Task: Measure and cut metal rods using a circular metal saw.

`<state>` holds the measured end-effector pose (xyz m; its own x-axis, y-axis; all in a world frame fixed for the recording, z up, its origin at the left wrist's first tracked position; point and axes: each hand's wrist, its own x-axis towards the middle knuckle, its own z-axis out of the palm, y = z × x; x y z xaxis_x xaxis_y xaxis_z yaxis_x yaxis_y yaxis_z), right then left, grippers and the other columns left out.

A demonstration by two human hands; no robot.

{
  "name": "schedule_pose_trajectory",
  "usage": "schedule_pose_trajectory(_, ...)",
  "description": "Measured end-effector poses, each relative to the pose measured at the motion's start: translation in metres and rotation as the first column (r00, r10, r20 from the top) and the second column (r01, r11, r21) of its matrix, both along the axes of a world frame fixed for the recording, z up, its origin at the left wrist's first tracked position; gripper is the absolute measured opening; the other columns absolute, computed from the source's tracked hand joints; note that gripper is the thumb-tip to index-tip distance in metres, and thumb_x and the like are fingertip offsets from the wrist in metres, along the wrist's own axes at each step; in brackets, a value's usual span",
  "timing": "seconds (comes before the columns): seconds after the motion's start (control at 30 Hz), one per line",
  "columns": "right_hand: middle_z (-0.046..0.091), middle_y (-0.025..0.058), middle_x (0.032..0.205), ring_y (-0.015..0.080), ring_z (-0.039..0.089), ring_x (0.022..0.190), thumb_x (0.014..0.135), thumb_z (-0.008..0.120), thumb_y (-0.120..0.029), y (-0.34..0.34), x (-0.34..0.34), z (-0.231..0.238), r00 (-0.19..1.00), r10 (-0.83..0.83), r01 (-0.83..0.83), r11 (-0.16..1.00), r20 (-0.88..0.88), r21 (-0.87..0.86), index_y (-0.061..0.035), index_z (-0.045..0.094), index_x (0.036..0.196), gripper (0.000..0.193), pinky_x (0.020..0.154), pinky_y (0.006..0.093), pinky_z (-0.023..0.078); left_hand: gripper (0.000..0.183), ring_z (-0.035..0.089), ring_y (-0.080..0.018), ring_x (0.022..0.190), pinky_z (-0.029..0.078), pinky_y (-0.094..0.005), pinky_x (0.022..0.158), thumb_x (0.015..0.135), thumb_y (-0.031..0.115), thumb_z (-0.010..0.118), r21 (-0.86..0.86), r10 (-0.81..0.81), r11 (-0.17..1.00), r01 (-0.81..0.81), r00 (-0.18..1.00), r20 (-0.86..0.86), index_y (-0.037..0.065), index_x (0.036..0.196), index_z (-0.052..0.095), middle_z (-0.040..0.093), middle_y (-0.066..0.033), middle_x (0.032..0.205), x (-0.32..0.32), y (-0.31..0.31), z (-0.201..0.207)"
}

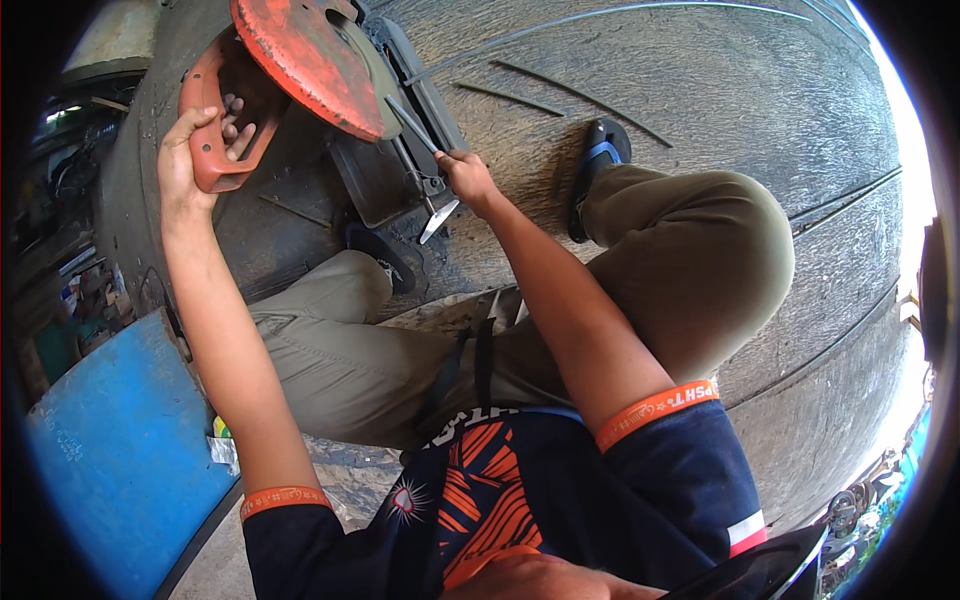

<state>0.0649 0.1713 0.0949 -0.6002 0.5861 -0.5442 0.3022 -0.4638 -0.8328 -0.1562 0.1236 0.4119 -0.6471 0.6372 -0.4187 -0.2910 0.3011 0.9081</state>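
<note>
A chop saw with a worn red blade guard [310, 65] stands at the upper left. My left hand [185, 165] is wrapped around its red loop handle [212, 172]. Beside the guard, part of a grey-green cutting disc [368, 55] shows. My right hand [468, 182] is closed on a thin metal rod [412, 125], which points up and left toward the disc's edge. Whether the rod touches the disc I cannot tell. Below that hand, a pale metal lever [438, 220] sticks out from the saw's dark base [375, 180].
Two short rods [510, 98] lie on the worn floor, and a longer bar [600, 15] stretches along the top. My sandalled feet [600, 150] flank the saw base. At the lower left is a blue panel [110, 460]; dark clutter fills the left rim.
</note>
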Motion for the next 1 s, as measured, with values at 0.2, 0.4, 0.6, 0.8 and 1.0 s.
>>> schedule_pose_trajectory(0.2,0.059,0.0224,0.075,0.0379,0.056,0.078,0.085,0.053,-0.039,0.001,0.002,0.009,0.999,0.046,-0.048,0.997,0.027,0.058,0.0013,0.061,0.077,0.042,0.071,0.0396,0.043,0.037,0.054,-0.0127,0.067,0.050,-0.0384,0.086,0.076,0.007,0.057,-0.001,0.014,1.000,-0.014,1.000,0.004,-0.005,0.110,0.048,0.056,-0.0124,0.095,-0.001,-0.001,0.001)
schedule_pose_trajectory(0.4,0.060,0.0228,0.078,0.0388,0.057,0.081,0.085,0.053,-0.040,0.004,0.005,0.016,0.994,0.079,-0.090,0.984,0.075,0.154,0.0013,0.062,0.080,0.042,0.073,0.0413,0.043,0.036,0.054,-0.0129,0.068,0.050,-0.0382,0.086,0.076,0.007,0.057,0.002,0.009,1.000,-0.009,1.000,0.009,-0.005,0.109,0.049,0.056,-0.0128,0.096,-0.001,-0.001,0.000)
schedule_pose_trajectory(0.6,0.061,0.0227,0.082,0.0394,0.057,0.085,0.084,0.054,-0.039,0.003,0.007,0.025,0.990,0.078,-0.102,0.971,0.115,0.215,-0.0001,0.064,0.085,0.040,0.075,0.0414,0.044,0.036,0.055,-0.0133,0.069,0.050,-0.0384,0.085,0.076,0.008,0.057,0.003,0.014,1.000,-0.014,1.000,0.011,-0.005,0.109,0.049,0.057,-0.0134,0.097,-0.002,-0.002,-0.001)
schedule_pose_trajectory(0.8,0.061,0.0228,0.078,0.0395,0.058,0.083,0.083,0.055,-0.038,0.004,0.008,0.027,0.989,0.065,-0.101,0.953,0.131,0.287,-0.0003,0.064,0.084,0.039,0.073,0.0429,0.045,0.033,0.055,-0.0138,0.070,0.050,-0.0386,0.086,0.076,0.008,0.058,0.011,0.001,1.000,-0.002,1.000,0.017,-0.003,0.106,0.050,0.057,-0.0137,0.098,-0.005,-0.003,-0.001)
schedule_pose_trajectory(1.0,0.061,0.0229,0.076,0.0397,0.059,0.080,0.082,0.057,-0.038,0.004,0.009,0.028,0.987,0.053,-0.098,0.944,0.150,0.316,-0.0004,0.064,0.082,0.038,0.071,0.0439,0.045,0.031,0.054,-0.0138,0.070,0.050,-0.0387,0.086,0.076,0.008,0.058,0.011,-0.005,1.000,0.005,1.000,0.025,-0.003,0.104,0.050,0.057,-0.0135,0.098,-0.006,-0.003,-0.002)
